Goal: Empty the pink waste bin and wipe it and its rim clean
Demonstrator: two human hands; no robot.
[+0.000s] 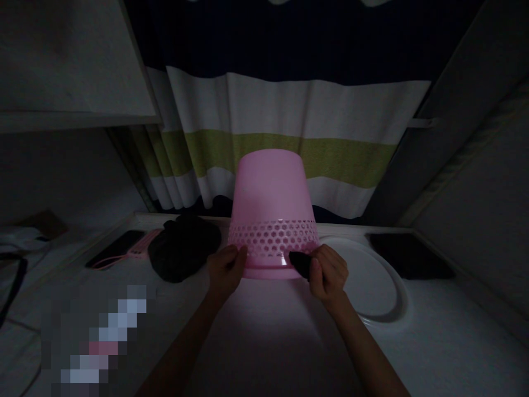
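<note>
A pink plastic wastebasket [273, 190] stands in front of me with its narrow end up and its wider rim low, near the table. A band of honeycomb holes runs round it above the rim. My left hand [226, 270] is closed on the rim's left side, thumb against the pink wall. My right hand [329, 274] is closed by the rim's right side, pinching a small black pointed piece [300, 264] that lies against the basket. Its exact kind is too dark to make out. A bunched black plastic bag [184, 247] lies left of the basket.
A white round tray [372, 281] lies right of the basket, with a flat black item [409, 256] behind it. At the left are a dark flat object [118, 248] and a pink strap [142, 245]. A striped curtain [268, 105] hangs behind; a shelf [78, 118] juts out upper left.
</note>
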